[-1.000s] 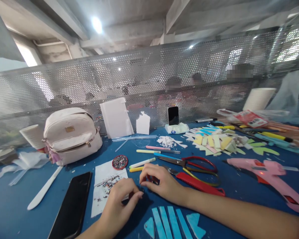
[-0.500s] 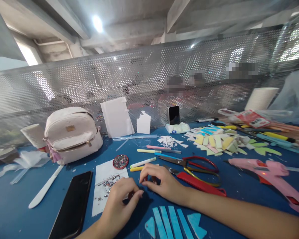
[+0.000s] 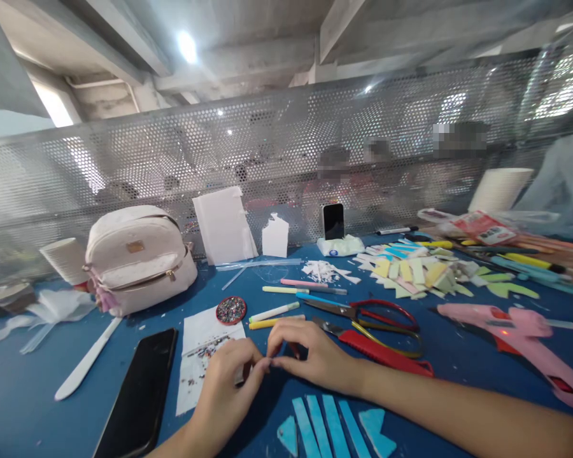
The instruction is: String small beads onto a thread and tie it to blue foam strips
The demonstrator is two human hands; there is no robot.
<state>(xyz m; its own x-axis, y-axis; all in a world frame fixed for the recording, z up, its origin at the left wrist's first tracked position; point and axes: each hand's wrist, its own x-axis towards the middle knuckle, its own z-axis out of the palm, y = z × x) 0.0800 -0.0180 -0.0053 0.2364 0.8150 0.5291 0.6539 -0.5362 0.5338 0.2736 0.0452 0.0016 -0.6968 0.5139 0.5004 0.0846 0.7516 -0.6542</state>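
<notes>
Before a perforated metal screen (image 3: pixel 277 140), I looked down through the head camera at a blue worktop (image 3: pixel 258 439). The left hand (image 3: pixel 232 381) and right hand (image 3: pixel 315 356) met at the fingertips, both curled narrow, and I could not tell whether a small thing was pinched between them. Just below the right hand lay blue strips (image 3: pixel 333 425), side by side, between a blue triangular piece (image 3: pixel 288 436) and a blue notched piece (image 3: pixel 377 432). Beside the left hand I saw a white sheet (image 3: pixel 191 331) strewn with tiny beads (image 3: pixel 210 350), a red-rimmed dish (image 3: pixel 230 310) of more bits on its far edge. Beyond the right hand were markers (image 3: pixel 273 312) and scissors (image 3: pixel 334 310). Farther out, a dark phone (image 3: pixel 138 388) and a white knife (image 3: pixel 88 362) lay to the left, with a pale backpack (image 3: pixel 134 280) behind; to the right lay a pink glue gun (image 3: pixel 530 353), and behind it coloured scraps (image 3: pixel 410 273) in a pile.
</notes>
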